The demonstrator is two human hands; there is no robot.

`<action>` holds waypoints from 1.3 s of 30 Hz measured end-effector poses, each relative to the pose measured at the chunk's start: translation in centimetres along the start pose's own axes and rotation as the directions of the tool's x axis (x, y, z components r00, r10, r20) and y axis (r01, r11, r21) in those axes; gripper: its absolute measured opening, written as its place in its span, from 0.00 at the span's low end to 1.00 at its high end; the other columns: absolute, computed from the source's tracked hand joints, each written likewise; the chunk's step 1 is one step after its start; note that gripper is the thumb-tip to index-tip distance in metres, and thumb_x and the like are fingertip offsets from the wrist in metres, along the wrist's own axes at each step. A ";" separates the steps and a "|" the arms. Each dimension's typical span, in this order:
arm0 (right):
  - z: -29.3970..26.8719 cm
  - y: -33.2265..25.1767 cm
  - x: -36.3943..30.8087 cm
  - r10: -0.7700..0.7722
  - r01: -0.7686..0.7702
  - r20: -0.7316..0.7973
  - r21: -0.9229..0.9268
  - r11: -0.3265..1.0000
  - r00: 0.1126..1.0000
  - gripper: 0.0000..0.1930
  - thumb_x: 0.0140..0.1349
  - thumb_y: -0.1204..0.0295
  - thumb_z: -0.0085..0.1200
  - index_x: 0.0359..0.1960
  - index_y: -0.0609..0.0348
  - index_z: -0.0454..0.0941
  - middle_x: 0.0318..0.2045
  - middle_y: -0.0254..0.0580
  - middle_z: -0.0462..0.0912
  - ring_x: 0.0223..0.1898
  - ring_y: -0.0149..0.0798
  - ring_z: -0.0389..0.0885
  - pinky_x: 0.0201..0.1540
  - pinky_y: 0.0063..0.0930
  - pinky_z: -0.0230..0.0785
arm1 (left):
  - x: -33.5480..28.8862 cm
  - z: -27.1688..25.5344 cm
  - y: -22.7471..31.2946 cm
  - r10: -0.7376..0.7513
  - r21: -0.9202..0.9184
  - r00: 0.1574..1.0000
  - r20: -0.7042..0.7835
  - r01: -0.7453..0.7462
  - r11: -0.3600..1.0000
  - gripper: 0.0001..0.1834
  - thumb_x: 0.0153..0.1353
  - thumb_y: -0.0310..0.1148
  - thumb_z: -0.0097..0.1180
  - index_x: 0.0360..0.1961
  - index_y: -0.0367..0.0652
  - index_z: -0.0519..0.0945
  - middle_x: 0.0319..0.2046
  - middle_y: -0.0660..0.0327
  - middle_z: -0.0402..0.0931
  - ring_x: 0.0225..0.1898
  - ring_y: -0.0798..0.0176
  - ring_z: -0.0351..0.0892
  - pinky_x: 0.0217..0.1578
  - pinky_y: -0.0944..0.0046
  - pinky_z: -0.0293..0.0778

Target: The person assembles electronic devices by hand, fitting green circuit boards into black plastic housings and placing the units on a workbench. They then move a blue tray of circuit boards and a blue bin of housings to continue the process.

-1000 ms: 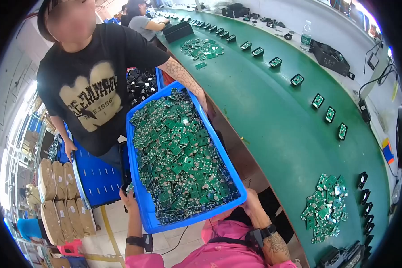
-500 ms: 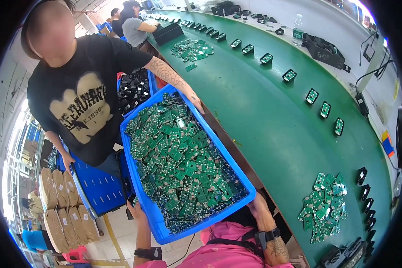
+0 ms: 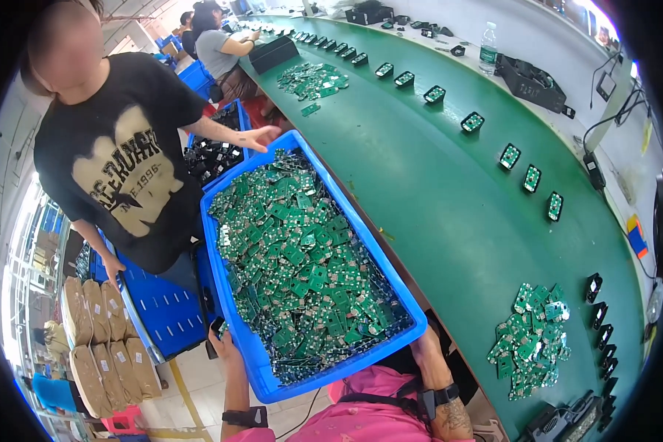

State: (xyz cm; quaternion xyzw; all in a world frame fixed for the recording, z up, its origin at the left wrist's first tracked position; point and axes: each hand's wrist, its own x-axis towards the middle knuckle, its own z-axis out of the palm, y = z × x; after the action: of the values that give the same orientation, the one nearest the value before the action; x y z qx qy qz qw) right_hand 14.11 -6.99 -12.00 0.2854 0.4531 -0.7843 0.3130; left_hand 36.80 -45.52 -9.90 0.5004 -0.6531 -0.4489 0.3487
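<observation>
A large blue plastic bin [image 3: 412, 331], heaped with loose green circuit boards [image 3: 302, 258], is held in front of me at a slant beside the bench. My left hand [image 3: 226, 346] grips its near left side, with a small dark piece [image 3: 217, 325] showing at the fingertips; whether I hold that piece, I cannot tell. At the near right corner my right hand [image 3: 427, 349] is closed on the bin, its fingers partly hidden under the rim. Across from me, a person's hand [image 3: 259, 138] hovers with spread fingers at the far rim.
Along my right runs a green bench [image 3: 420, 221] with a near pile of circuit boards [image 3: 534, 340], a far pile [image 3: 313, 81] and a row of black housings [image 3: 509, 156]. A person in a black shirt [image 3: 125, 147] stands at left by a blue crate [image 3: 162, 302] and brown sacks [image 3: 114, 368].
The other person's hand has come off the bin's right rim and moved back to the far end. Their body has shifted slightly left. My hands keep their hold on the bin.
</observation>
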 end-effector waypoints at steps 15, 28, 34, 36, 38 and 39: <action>-1.6 0.7 -0.6 -0.112 0.111 0.028 0.022 0.994 0.993 0.13 0.69 0.63 0.51 0.46 0.58 0.79 0.44 0.35 0.82 0.45 0.31 0.78 0.50 0.27 0.70 | -2.1 1.7 3.7 0.026 0.020 1.000 0.006 -0.026 0.999 0.23 0.69 0.24 0.44 0.64 0.41 0.62 0.54 0.57 0.69 0.53 0.62 0.70 0.55 0.64 0.66; -3.3 2.0 2.5 -0.262 0.268 0.091 -0.053 0.962 0.961 0.08 0.70 0.68 0.48 0.41 0.56 0.77 0.39 0.30 0.78 0.35 0.28 0.75 0.38 0.28 0.72 | -3.0 1.9 4.6 0.121 0.156 0.992 -0.044 -0.113 0.981 0.23 0.69 0.27 0.42 0.65 0.38 0.60 0.55 0.52 0.67 0.54 0.58 0.69 0.58 0.61 0.64; 0.0 -0.8 -1.0 -0.280 0.282 0.044 -0.023 0.959 0.959 0.09 0.70 0.70 0.45 0.44 0.58 0.76 0.44 0.37 0.79 0.40 0.35 0.78 0.46 0.35 0.76 | -2.0 1.4 8.0 0.422 0.177 0.894 -0.152 -0.396 0.901 0.25 0.69 0.27 0.42 0.66 0.39 0.58 0.56 0.51 0.67 0.48 0.56 0.77 0.48 0.60 0.79; -0.8 -0.9 -2.0 -0.279 0.279 0.029 -0.021 0.960 0.960 0.10 0.70 0.70 0.45 0.46 0.59 0.75 0.46 0.39 0.79 0.42 0.37 0.79 0.48 0.36 0.76 | -3.2 3.2 12.2 0.350 -0.017 0.932 -0.089 -0.353 0.935 0.25 0.68 0.26 0.43 0.66 0.40 0.59 0.55 0.51 0.68 0.47 0.55 0.78 0.48 0.59 0.79; -2.4 -1.0 -2.1 -0.249 0.260 0.103 -0.111 0.959 0.963 0.17 0.72 0.69 0.42 0.57 0.63 0.71 0.50 0.42 0.78 0.48 0.36 0.76 0.49 0.33 0.72 | -6.2 6.2 17.4 0.248 -0.320 0.965 0.080 -0.211 0.924 0.26 0.66 0.25 0.46 0.65 0.41 0.60 0.55 0.52 0.69 0.50 0.58 0.76 0.49 0.60 0.78; -3.3 -1.1 -2.7 -0.251 0.260 0.094 -0.110 0.959 0.963 0.17 0.72 0.69 0.42 0.57 0.63 0.71 0.50 0.42 0.78 0.48 0.36 0.76 0.49 0.33 0.72 | -8.6 7.9 19.4 0.209 -0.418 0.960 0.184 -0.116 0.901 0.26 0.64 0.24 0.48 0.64 0.41 0.62 0.55 0.53 0.69 0.52 0.61 0.74 0.49 0.62 0.77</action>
State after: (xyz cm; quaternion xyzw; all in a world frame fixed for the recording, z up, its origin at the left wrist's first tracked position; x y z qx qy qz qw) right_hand 15.58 -2.99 -10.88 0.1737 0.5201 -0.8000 0.2434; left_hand 25.27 -33.42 5.44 0.3072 -0.6216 -0.5963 0.4046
